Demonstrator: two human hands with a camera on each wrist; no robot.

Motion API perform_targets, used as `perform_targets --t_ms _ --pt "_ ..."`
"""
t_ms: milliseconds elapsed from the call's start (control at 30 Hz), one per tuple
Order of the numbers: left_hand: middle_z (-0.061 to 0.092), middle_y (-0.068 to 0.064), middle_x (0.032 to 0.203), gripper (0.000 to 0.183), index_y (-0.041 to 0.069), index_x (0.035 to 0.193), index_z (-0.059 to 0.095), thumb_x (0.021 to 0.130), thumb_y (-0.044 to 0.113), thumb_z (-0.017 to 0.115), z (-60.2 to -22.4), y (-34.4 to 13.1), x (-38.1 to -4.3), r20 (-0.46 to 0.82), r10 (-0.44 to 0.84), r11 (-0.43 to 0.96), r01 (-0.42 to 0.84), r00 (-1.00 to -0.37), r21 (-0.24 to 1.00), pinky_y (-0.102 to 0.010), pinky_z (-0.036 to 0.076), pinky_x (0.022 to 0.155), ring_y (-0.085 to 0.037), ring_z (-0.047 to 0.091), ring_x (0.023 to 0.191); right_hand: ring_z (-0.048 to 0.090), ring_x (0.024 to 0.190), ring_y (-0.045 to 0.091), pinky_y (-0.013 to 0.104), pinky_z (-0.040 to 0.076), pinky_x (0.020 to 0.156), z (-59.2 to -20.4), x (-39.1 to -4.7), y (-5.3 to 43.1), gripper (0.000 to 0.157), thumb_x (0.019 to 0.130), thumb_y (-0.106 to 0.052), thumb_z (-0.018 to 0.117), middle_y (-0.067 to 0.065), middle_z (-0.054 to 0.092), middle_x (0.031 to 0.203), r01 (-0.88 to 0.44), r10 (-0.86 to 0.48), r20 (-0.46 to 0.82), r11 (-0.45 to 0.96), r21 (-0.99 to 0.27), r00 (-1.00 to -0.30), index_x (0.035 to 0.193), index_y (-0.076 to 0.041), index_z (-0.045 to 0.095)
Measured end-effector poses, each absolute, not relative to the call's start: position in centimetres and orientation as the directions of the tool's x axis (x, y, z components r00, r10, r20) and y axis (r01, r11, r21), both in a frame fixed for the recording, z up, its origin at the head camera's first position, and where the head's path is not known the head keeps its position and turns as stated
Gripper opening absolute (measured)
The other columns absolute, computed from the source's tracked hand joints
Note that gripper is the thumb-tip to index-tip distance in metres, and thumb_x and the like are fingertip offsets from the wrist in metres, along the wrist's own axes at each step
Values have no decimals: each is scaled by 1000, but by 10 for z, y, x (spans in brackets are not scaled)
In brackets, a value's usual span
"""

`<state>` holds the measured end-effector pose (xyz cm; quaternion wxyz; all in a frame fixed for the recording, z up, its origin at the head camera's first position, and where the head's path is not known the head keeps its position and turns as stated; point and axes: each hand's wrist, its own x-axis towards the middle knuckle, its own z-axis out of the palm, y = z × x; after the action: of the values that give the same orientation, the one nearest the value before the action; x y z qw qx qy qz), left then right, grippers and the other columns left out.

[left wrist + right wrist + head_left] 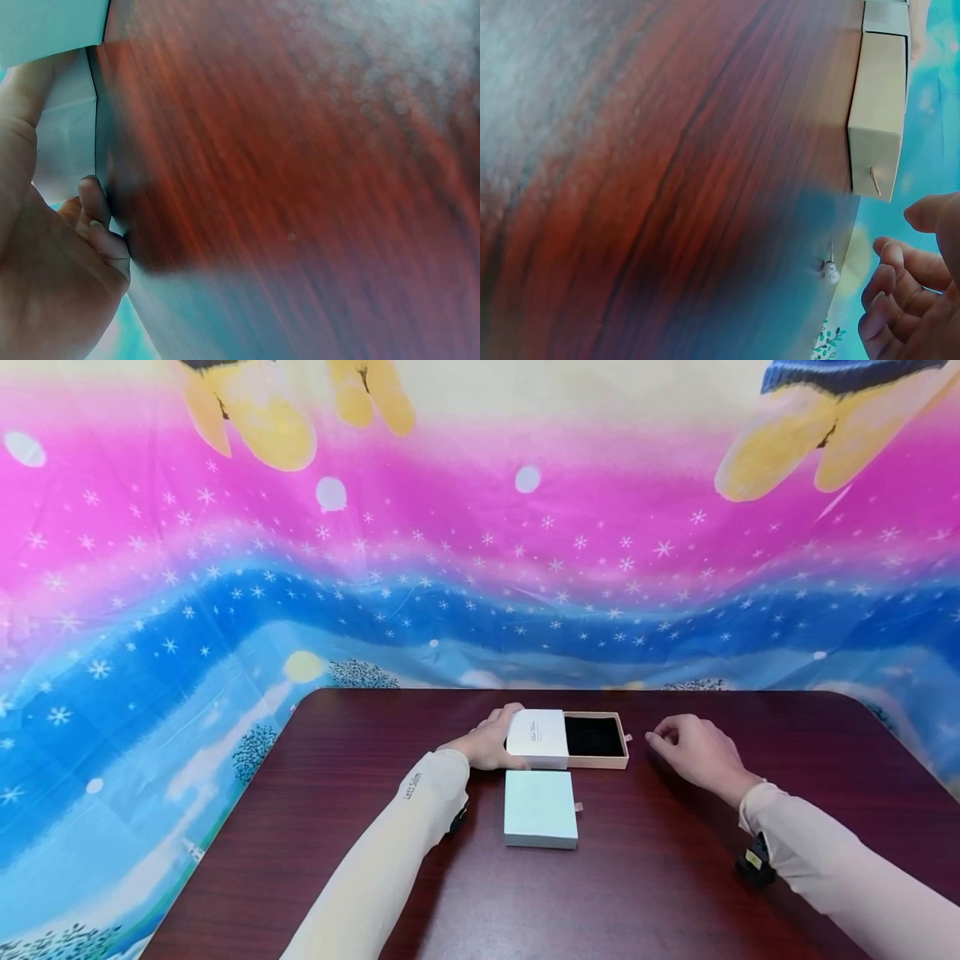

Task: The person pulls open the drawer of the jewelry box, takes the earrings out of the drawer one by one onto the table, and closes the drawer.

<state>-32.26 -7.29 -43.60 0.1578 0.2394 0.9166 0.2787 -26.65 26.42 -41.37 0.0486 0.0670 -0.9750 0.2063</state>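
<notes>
My left hand [491, 742] grips the left end of a white box sleeve [538, 737], thumb on the near side and fingers on the far side. Out of the sleeve's right end projects a drawer [596, 739] with a black lining and a small ribbon tab [628, 738]. To the right of the tab, my right hand [697, 752] hovers with loosely bent fingers and holds nothing visible. Thumb and index finger stand apart in the right wrist view. There, a small pearl-like bead with a thin metal pin [830, 270] appears on the table beside the fingers.
A closed mint-green box [538, 807] with a ribbon tab [578, 807] lies just in front of the white one. Both are on a dark red wooden table [637, 893]. Behind its far edge hangs a printed cloth [480, 568].
</notes>
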Motion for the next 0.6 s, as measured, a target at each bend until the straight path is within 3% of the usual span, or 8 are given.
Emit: perform_targets --t_ms 367,600 --pt "38 -7 140 99 22 150 16 77 38 80 -438 -73 -324 -157 524 735 351 -837 580 -44 34 105 -22 41 120 47 57 15 30 33 50 -416 -267 258 23 93 -31 59 -3 58 63 -154 -114 125 909 -387 -986 93 -12 73" --pt "39 -9 139 97 20 150 18 77 37 80 -434 -73 -320 -149 530 726 356 -835 588 -45 35 105 -24 42 119 52 62 13 30 37 52 -418 -268 254 25 93 -32 59 -2 65 71 -154 -116 119 908 -389 -986 95 -12 73"
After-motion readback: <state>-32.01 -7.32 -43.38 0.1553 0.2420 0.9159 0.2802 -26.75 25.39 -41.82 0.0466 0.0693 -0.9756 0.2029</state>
